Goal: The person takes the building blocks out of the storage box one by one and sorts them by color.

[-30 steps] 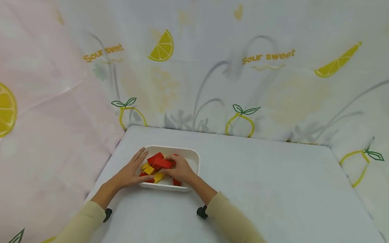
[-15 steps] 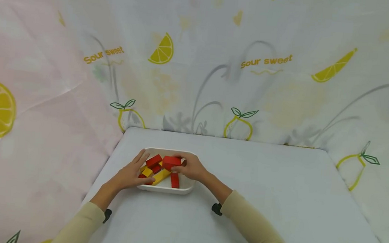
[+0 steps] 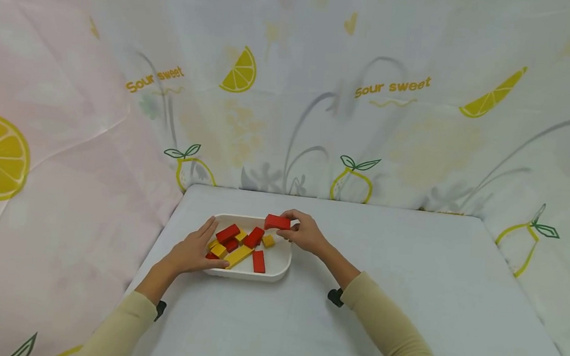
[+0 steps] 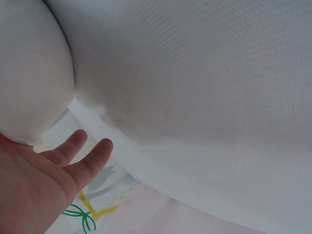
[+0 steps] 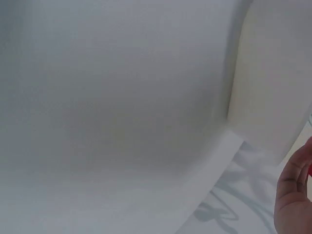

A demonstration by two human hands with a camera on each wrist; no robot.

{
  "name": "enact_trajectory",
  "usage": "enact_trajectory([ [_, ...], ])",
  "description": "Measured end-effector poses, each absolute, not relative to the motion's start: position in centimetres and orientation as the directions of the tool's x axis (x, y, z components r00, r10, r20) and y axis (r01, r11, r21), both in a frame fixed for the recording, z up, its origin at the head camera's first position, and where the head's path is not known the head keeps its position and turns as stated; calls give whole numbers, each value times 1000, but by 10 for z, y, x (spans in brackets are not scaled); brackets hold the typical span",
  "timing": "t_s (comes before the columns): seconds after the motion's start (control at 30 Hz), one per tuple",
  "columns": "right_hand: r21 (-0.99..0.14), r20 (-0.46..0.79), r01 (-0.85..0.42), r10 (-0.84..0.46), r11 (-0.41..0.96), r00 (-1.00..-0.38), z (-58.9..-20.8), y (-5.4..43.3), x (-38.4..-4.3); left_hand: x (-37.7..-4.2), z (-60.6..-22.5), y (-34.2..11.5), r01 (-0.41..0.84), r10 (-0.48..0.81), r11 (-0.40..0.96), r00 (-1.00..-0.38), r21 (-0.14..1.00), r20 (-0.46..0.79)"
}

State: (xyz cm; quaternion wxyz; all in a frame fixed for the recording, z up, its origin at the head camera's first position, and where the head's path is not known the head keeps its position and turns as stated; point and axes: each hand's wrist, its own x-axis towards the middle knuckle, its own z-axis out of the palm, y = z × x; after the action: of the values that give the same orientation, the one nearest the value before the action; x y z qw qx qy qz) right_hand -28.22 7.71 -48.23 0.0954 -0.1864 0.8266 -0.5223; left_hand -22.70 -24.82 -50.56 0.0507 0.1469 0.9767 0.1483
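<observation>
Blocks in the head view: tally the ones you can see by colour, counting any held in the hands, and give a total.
Red blocks: 6, one held in the right hand
Yellow blocks: 5
Total: 11 in view; the left hand may hide more

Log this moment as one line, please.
left hand: at white rectangular tray; right hand: pinches red rectangular block at tray rim; in tray: red and yellow blocks

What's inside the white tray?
Red blocks and yellow blocks lie in the white tray, some piled together. The left hand covers part of its left end, so anything hidden under there can't be seen.
</observation>
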Motion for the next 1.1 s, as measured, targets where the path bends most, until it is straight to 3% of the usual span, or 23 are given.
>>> enact_trajectory([
  [0.2,-896,43,-187,-341,404,-939,-491,95,-291,-226,-508,-251,268,291,924,-955,274,-47],
  [0.53,-922,-43,-37,-198,384,-979,-512,120,-302,-223,-508,-261,259,283,923,-958,284,-47],
  [0.83,-868,-109,-28,-244,496,-964,-522,136,-303,-223,-511,-262,240,276,901,-960,360,-51],
  [1.1,-863,-155,26,-216,504,-964,-530,137,-313,-223,-512,-262,217,265,887,-962,408,-66],
])
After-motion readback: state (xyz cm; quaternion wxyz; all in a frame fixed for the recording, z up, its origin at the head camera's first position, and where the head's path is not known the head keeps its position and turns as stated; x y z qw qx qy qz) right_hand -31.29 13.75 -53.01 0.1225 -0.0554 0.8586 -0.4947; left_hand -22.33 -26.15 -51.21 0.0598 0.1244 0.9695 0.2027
